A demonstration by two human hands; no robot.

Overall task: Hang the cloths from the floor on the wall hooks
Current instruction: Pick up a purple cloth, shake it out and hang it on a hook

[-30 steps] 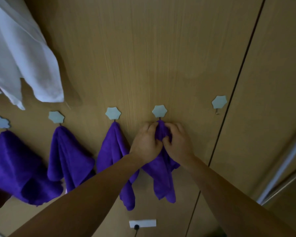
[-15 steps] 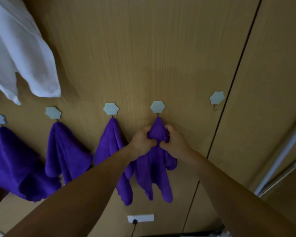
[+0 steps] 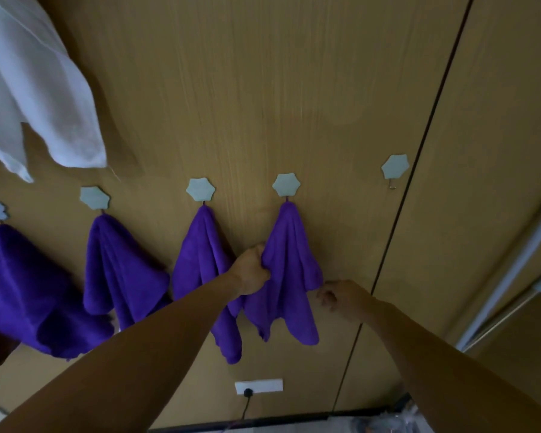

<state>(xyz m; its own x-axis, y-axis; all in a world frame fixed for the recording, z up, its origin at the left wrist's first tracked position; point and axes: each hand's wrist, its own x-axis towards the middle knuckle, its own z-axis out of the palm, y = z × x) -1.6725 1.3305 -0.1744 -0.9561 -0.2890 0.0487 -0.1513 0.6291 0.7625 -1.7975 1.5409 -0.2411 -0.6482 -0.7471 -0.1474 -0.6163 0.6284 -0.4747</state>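
Observation:
Several purple cloths hang from pale blue flower-shaped hooks on a wooden wall. The rightmost hung cloth [image 3: 289, 270] dangles from the fourth hook [image 3: 286, 184]. My left hand [image 3: 252, 268] grips that cloth's left edge. My right hand [image 3: 341, 296] hovers just right of the cloth with loosely curled fingers, holding nothing. A fifth hook [image 3: 394, 166] further right is bare. The third cloth [image 3: 205, 264] hangs from its hook [image 3: 201, 189], partly behind my left forearm. Two more cloths [image 3: 119, 264] [image 3: 16, 285] hang to the left.
A white fabric [image 3: 35, 89] hangs at the upper left. A dark seam [image 3: 419, 157] runs down the wall beside the bare hook. A white socket [image 3: 258, 386] with a black plug sits low on the wall. Pale poles [image 3: 509, 276] lean at the right.
Both hands slid down from the top of the fourth cloth. My right hand let go and moved off to the right. The cloth now hangs spread from its hook.

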